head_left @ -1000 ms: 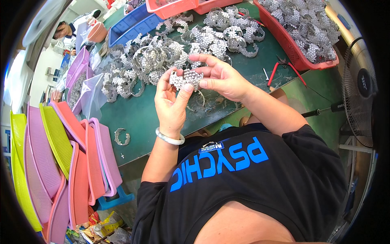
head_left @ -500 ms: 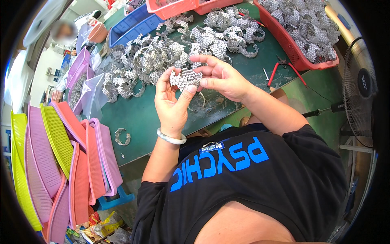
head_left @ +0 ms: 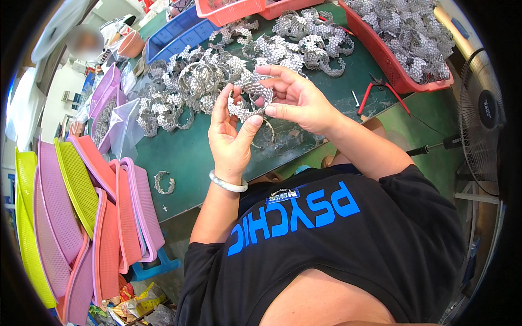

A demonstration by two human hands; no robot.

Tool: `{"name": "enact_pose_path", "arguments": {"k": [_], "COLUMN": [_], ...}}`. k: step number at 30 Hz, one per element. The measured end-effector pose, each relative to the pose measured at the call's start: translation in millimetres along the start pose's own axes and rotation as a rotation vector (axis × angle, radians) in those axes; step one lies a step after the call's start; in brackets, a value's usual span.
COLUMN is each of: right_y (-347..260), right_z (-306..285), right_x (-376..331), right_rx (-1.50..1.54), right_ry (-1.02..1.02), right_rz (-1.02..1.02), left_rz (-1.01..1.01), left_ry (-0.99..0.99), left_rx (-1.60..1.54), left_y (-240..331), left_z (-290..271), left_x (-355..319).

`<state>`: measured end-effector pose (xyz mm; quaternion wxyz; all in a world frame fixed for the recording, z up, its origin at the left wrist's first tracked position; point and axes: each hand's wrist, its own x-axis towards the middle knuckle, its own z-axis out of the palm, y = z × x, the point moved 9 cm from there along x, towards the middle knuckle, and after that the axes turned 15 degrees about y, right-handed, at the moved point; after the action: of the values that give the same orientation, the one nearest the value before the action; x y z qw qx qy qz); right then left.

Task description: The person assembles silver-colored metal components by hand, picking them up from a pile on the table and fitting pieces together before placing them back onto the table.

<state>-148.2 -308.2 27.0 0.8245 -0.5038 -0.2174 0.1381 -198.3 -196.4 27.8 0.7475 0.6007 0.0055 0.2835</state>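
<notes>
A silvery openwork cuff bracelet [head_left: 243,111] is held up between my two hands over the near part of the green table. My left hand [head_left: 230,142] is closed on its left end, thumb in front and fingers behind. At the other side my right hand [head_left: 304,106] grips it between thumb and fingers, partly hiding it. Just behind, a large heap of similar bracelets [head_left: 201,81] spreads across the table [head_left: 163,146]. One single bracelet [head_left: 164,182] lies apart to the left, near the table's edge.
Red-handled pliers [head_left: 367,100] lie to the right, below a red basket [head_left: 391,70] full of bracelets. A black fan [head_left: 481,114] stands at far right. Stacked colourful plastic baskets [head_left: 92,212] fill the left side. Blue trays [head_left: 179,33] sit at the back; a blurred person [head_left: 87,43] is beyond.
The bracelet has turned in my hands and now shows its curved opening rather than its flat face. My left fingers have shifted slightly; both arms stay nearly in place.
</notes>
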Motion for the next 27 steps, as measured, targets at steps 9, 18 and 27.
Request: {"name": "enact_pose_path", "arguments": {"k": [9,18,27], "right_y": [-11.1,-7.4,-4.5], "right_z": [2.1,7.3,6.7], "right_x": [-1.4,-0.2,1.6], "right_rx": [-0.132,-0.115,-0.131], "right_ry": [-0.029,-0.138,-0.150], "right_rz": [-0.114,-0.171,-0.137], "left_rz": [0.018,0.342,0.534], "left_ry": [-0.019,0.042,0.059], "left_rx": [0.023,0.299,0.463], "left_y": [2.8,20.7,34.6], "left_z": [1.8,1.0,5.7], "left_x": [-2.2,-6.3,-8.6]}}
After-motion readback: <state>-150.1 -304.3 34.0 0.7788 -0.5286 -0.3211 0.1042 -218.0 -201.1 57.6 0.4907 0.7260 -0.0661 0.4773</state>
